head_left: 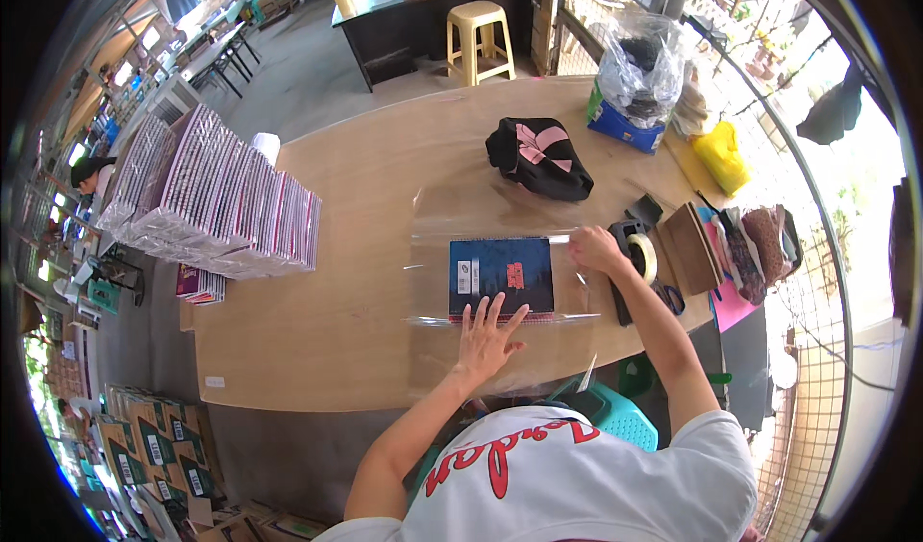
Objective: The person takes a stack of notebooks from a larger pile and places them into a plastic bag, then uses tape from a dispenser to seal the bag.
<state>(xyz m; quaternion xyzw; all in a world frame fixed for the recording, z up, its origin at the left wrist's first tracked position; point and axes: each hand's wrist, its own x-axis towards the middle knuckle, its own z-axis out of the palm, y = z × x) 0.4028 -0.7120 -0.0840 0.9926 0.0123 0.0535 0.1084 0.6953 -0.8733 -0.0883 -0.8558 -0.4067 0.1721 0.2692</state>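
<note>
A stack of dark blue spiral notebooks (500, 277) lies in front of me on a sheet of clear plastic film (428, 213). My left hand (490, 340) rests on the near edge of the notebooks, fingers spread. By their far right corner, my right hand (594, 250) has its fingertips closed on the film's edge. Just right of that hand stands a black tape dispenser (623, 292) with a roll of pale tape (642, 256). Scissors (673, 300) lie beside it, partly behind my right forearm.
Tall stacks of film-wrapped notebooks (216, 196) stand at the table's left. Farther off on the brown table (356, 167) lies a black cloth bag (543, 157). A plastic-bagged bundle (639, 80), a yellow bag (721, 157) and brown cardboard (690, 249) line the right side.
</note>
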